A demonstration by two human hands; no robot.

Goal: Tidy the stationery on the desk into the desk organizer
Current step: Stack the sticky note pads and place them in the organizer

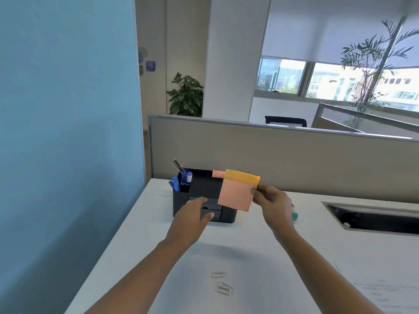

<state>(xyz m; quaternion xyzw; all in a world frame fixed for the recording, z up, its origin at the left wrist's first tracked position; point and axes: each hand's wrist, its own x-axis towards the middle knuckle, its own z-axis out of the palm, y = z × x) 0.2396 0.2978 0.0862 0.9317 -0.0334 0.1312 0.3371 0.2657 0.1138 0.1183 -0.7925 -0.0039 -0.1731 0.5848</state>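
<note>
1. Step: sticky notes (238, 193) going into organizer (204, 200), far-left on desk (249, 257).
2. R hand (273, 203) pinches notes by right edge, held just above organizer's right side.
3. L hand (195, 214) open, fingers spread, touching organizer front; grips nothing.
4. Next: prob. lower notes into back slot, edge-down.
5. Clips (223, 284) near, still loose.

Beige fabric partition panel (294, 159) along the white desk's (260, 250) far edge. Dark rectangular cable slot (371, 219) sunk near the far right corner. Printed white sheet (385, 291) at the right edge. Leafy green potted plant (186, 96) beyond the partition.
</note>
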